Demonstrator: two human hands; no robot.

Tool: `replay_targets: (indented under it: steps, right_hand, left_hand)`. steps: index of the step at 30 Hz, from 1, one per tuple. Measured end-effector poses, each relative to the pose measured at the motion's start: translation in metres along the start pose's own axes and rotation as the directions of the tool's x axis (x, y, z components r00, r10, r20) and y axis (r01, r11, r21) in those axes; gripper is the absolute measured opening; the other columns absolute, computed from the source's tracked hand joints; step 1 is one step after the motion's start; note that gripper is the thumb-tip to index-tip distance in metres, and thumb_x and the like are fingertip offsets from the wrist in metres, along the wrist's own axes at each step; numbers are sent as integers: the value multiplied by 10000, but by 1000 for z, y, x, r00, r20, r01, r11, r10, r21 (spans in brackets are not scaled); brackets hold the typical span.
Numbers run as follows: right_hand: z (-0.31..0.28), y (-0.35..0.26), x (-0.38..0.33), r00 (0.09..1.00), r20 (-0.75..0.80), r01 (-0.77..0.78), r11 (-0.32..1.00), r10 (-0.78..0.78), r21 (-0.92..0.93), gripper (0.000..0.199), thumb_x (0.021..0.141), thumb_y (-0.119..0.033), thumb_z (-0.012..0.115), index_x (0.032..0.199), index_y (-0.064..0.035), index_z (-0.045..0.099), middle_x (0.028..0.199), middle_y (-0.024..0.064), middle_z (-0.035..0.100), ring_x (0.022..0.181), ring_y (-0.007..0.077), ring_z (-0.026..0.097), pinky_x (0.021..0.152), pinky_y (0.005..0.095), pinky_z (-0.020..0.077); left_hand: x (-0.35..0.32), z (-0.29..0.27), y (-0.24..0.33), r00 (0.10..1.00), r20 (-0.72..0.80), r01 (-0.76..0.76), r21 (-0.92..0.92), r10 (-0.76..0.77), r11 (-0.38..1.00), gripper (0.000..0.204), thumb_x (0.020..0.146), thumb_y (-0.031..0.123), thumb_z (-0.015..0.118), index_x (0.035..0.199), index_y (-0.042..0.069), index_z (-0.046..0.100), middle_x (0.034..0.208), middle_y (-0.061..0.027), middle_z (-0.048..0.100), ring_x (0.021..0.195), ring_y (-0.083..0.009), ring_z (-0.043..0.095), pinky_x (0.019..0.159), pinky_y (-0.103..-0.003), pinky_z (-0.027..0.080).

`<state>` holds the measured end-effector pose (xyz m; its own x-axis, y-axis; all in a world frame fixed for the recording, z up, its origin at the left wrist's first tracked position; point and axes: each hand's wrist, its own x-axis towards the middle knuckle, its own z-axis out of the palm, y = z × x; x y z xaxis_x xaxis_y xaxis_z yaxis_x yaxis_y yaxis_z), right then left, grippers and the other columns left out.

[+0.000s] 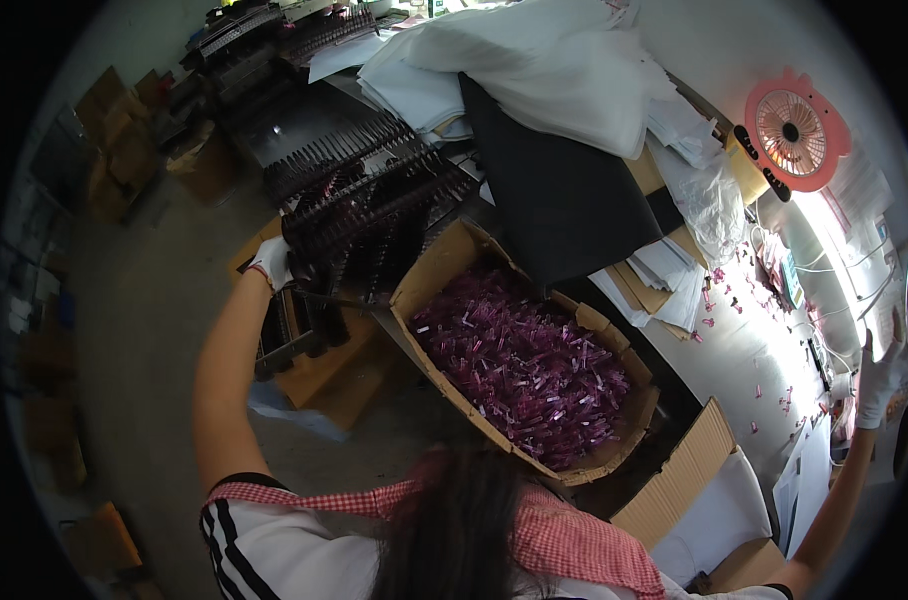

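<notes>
My left hand, in a white glove, grips the edge of a dark rack set with rows of small dark pieces, at the left of the bench. Similar dark racks lie stacked behind it. Beside it stands an open cardboard box filled with small purple tubes. My right hand, also gloved in white, reaches out far to the right over the lit white tabletop; whether it holds anything is not visible.
White sheets and a black cloth are piled at the back. A pink desk fan stands at the right. Loose purple tubes dot the tabletop. Cardboard boxes sit on the floor at left, and flat cartons lie near me.
</notes>
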<state>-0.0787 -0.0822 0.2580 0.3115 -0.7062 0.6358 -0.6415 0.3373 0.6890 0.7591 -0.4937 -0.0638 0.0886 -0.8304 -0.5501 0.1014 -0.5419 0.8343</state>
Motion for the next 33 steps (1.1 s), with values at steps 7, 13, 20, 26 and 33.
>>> replay_targets:
  steps: [7,13,20,26,33]
  right_hand:
    - [0,-97,12,973,221,-104,978,63,180,596,702,12,756,1256,-99,567,1489,120,420,1388,346,376,1132,482,322]
    - [-28,-175,46,853,521,-373,736,33,565,519,665,25,753,1148,-76,593,1409,128,477,1324,348,422,1101,439,339]
    - [-72,-238,65,699,642,-604,220,-314,766,418,986,-339,540,1271,-34,573,1343,151,554,1254,332,514,1101,432,355]
    - [-112,-289,85,607,784,-343,-933,-131,109,870,941,-731,367,1422,-6,379,1376,134,496,1292,283,462,1135,440,319]
    - [-126,-176,12,953,288,94,-996,92,6,731,971,-677,328,1341,-71,500,1258,33,583,1021,171,525,923,367,410]
  left_hand:
    - [-48,32,-10,967,214,-60,-330,137,942,433,989,-2,386,1410,93,423,1180,-103,639,927,-243,696,771,-418,611]
    - [-104,44,-12,907,345,-110,-355,239,929,373,1029,86,418,1393,155,463,1172,-63,654,1016,-247,656,717,-426,563]
    - [-172,107,-10,558,782,130,-411,276,902,366,992,212,508,1348,132,539,1219,-104,644,1063,-307,642,768,-462,568]
    - [-258,181,-24,130,984,525,-169,118,834,452,949,317,613,1329,77,567,1239,-150,637,1083,-351,639,776,-468,586]
    - [-315,294,-91,-169,967,730,254,-192,634,588,990,423,471,1438,44,439,1337,-203,559,1135,-385,589,702,-390,555]
